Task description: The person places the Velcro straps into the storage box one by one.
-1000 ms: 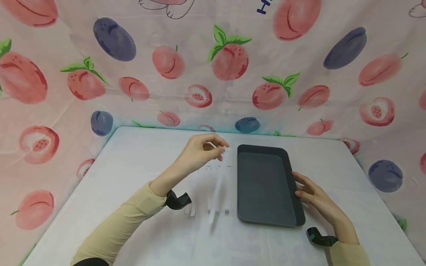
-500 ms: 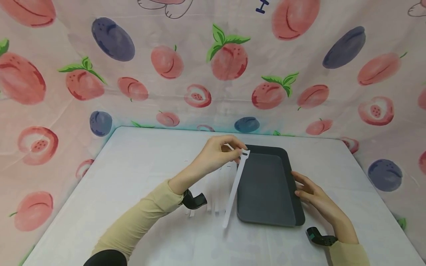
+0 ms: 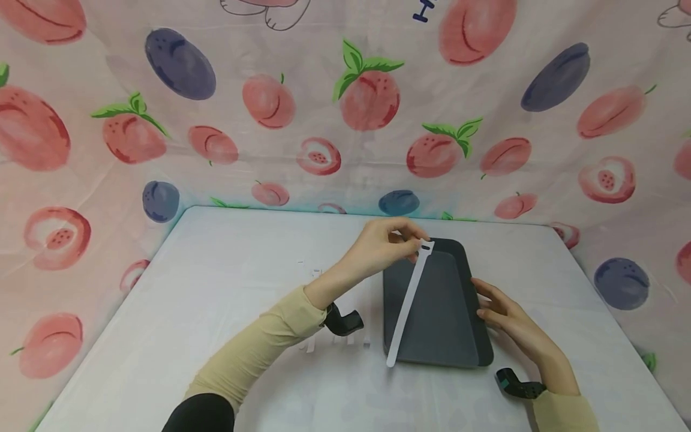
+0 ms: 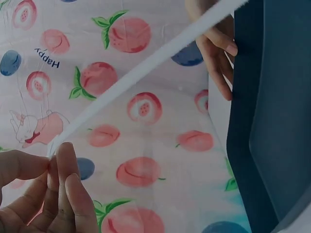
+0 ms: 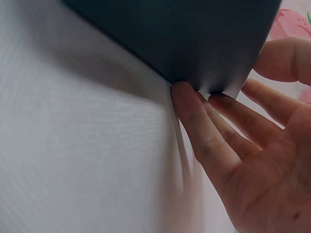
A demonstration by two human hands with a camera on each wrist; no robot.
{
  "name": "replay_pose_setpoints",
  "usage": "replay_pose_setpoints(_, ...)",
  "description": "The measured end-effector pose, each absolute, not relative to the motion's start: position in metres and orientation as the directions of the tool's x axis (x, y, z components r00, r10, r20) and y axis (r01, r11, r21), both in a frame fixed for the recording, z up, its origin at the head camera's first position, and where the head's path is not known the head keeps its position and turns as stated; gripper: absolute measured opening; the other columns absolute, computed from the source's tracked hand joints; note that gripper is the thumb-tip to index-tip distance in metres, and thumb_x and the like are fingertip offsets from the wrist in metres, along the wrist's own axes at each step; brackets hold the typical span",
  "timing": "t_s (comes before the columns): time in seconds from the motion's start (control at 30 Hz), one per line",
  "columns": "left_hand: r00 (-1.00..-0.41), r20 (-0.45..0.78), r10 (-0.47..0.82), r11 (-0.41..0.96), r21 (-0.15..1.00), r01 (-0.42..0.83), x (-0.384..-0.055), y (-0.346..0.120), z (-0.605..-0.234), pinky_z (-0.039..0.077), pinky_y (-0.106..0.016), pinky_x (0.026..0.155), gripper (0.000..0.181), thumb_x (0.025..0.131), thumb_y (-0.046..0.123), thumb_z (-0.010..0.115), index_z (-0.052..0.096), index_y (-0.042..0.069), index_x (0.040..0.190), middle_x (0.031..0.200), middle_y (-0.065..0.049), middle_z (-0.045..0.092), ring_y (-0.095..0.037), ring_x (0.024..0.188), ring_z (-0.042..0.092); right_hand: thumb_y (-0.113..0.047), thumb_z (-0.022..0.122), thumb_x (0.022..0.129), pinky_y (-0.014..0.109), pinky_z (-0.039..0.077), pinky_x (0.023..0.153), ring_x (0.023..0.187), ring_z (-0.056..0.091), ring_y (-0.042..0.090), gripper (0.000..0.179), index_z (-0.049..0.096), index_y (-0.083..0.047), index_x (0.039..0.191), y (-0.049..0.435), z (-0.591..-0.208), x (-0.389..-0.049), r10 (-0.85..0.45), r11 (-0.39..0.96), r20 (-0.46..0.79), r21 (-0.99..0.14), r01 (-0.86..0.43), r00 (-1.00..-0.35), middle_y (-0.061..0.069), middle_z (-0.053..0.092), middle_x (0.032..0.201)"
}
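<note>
My left hand [image 3: 391, 243] pinches a white velcro cable tie [image 3: 407, 303] by its slotted head. The strap hangs down at a slant over the left part of a dark grey baking tray [image 3: 448, 306]. In the left wrist view the tie [image 4: 146, 68] runs up from the pinched thumb and fingertips to the top edge. My right hand [image 3: 507, 315] rests against the tray's right side, its fingers fairly straight. Up close in the right wrist view, the fingertips [image 5: 184, 94] touch the tray's outer wall [image 5: 194, 43].
Several more white ties [image 3: 351, 339] lie on the white table [image 3: 243, 252] left of the tray, partly hidden under my left forearm. A fruit-print cloth [image 3: 324, 108] hangs behind the table.
My left hand has carried the cable tie to the right, from above the other ties to over the tray. The right hand stays at the tray's side.
</note>
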State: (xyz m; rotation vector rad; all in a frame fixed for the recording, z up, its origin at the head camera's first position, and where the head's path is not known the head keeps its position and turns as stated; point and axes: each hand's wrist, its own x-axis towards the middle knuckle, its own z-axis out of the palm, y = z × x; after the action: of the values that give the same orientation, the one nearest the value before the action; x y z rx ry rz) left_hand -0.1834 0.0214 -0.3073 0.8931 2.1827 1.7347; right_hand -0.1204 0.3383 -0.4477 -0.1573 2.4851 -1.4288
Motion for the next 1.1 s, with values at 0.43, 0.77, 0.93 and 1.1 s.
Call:
replay_pose_setpoints(0.43, -0.797, 0.158, 0.583, 0.111, 0.956, 0.271, -0.190, 0.058, -0.308, 0.054, -0.021, 0.073, 0.015, 0.093, 0.014, 0.062, 0.071, 0.011, 0.104, 0.087, -0.006, 0.068, -0.012, 0.070, 0.068, -0.027, 0.051, 0.099, 0.038, 0.046, 0.098, 0.139, 0.029, 0.049, 0.065, 0.018, -0.016, 0.154, 0.339, -0.446, -0.121, -0.233, 0.505, -0.183, -0.862, 0.042, -0.955, 0.022, 0.019, 0.158)
replay_pose_setpoints(0.77, -0.825, 0.151, 0.545, 0.101, 0.965, 0.243, -0.200, 0.080, -0.317, 0.057, -0.026, 0.071, 0.013, 0.093, 0.014, 0.062, 0.072, 0.011, 0.102, 0.080, -0.002, 0.068, -0.007, 0.066, 0.067, -0.027, 0.051, 0.099, 0.029, 0.047, 0.096, 0.138, 0.030, 0.050, 0.066, 0.017, -0.015, 0.154, 0.339, -0.445, -0.121, -0.233, 0.502, -0.179, -0.864, 0.039, -0.956, 0.025, 0.019, 0.157)
replay_pose_setpoints(0.93, -0.843, 0.137, 0.520, 0.086, 0.974, 0.211, -0.204, 0.089, -0.324, 0.058, -0.036, 0.077, 0.013, 0.093, 0.013, 0.062, 0.071, 0.009, 0.101, 0.080, -0.002, 0.067, -0.005, 0.063, 0.066, -0.027, 0.052, 0.099, 0.015, 0.043, 0.088, 0.137, 0.032, 0.048, 0.066, 0.018, -0.016, 0.154, 0.339, -0.447, -0.121, -0.228, 0.504, -0.178, -0.863, 0.040, -0.957, 0.023, 0.022, 0.157)
replay_pose_setpoints(1.1, -0.864, 0.106, 0.493, 0.080, 0.983, 0.166, -0.208, 0.097, -0.332, 0.056, -0.024, 0.068, 0.014, 0.093, 0.011, 0.062, 0.071, 0.008, 0.102, 0.081, -0.004, 0.066, -0.008, 0.063, 0.066, -0.026, 0.051, 0.099, 0.041, 0.046, 0.097, 0.137, 0.031, 0.047, 0.066, 0.018, -0.014, 0.154, 0.338, -0.445, -0.120, -0.235, 0.505, -0.166, -0.863, 0.025, -0.958, 0.023, 0.022, 0.157)
